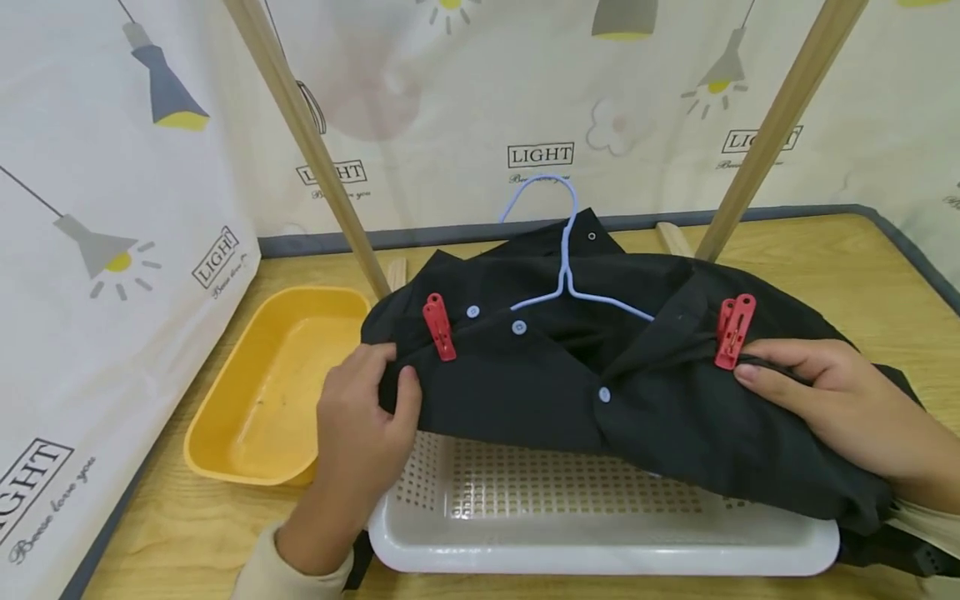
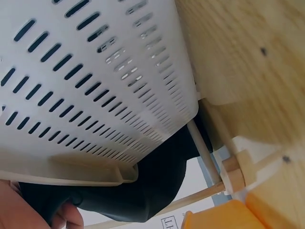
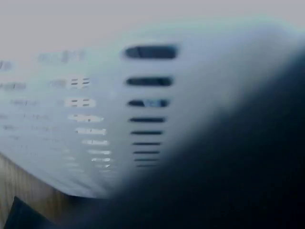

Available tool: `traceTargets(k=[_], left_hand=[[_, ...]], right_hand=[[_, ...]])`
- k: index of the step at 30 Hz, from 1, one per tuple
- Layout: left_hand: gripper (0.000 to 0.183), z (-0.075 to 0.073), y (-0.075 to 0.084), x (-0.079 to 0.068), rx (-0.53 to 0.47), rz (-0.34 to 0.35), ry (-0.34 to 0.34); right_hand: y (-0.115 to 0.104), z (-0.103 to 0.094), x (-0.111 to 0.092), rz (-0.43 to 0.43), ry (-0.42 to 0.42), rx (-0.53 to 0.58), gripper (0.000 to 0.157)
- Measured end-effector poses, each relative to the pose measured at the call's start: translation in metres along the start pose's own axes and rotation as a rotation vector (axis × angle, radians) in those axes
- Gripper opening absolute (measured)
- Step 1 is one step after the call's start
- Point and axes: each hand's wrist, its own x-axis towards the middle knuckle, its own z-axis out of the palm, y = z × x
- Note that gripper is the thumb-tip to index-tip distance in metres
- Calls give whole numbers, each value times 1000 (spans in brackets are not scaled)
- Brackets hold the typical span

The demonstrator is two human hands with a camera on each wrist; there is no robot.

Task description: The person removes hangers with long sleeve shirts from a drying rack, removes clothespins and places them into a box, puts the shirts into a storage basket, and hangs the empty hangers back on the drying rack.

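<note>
A black shirt (image 1: 540, 392) with pale blue buttons lies over the front of a white perforated basket (image 1: 600, 558). From its neck opening rises a light blue hanger (image 1: 567, 250). One red clothespin (image 1: 439, 327) is clipped on the left part of the shirt, another red clothespin (image 1: 734, 332) on the right. My left hand (image 1: 367, 425) grips the shirt's left end between thumb and fingers. My right hand (image 1: 847, 400) pinches a fold of the cloth just beside the right clothespin. The right wrist view has only dark cloth (image 3: 248, 181) and the basket wall (image 3: 109, 109), no hand.
A yellow tub (image 1: 277, 383) stands left of the basket on the wooden table (image 1: 187, 533). Two wooden poles, one on the left (image 1: 307, 142) and one on the right (image 1: 780, 133), rise behind the shirt. A lamp-patterned cloth (image 1: 465, 100) forms the backdrop.
</note>
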Motion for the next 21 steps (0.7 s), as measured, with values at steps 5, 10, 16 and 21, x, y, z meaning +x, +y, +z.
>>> traceTargets(k=[5, 10, 16, 21], left_hand=[[27, -3, 2, 2, 41, 32, -10], [30, -10, 0, 3, 26, 59, 17], [30, -21, 6, 7, -10, 155, 148], [32, -28, 12, 8, -6, 203, 205]], right_hand=[[-6, -1, -5, 26, -22, 60, 24], [-11, -3, -8, 28, -83, 96, 27], [-11, -7, -11, 22, -130, 73, 29], [-8, -8, -15, 9, -145, 52, 30]])
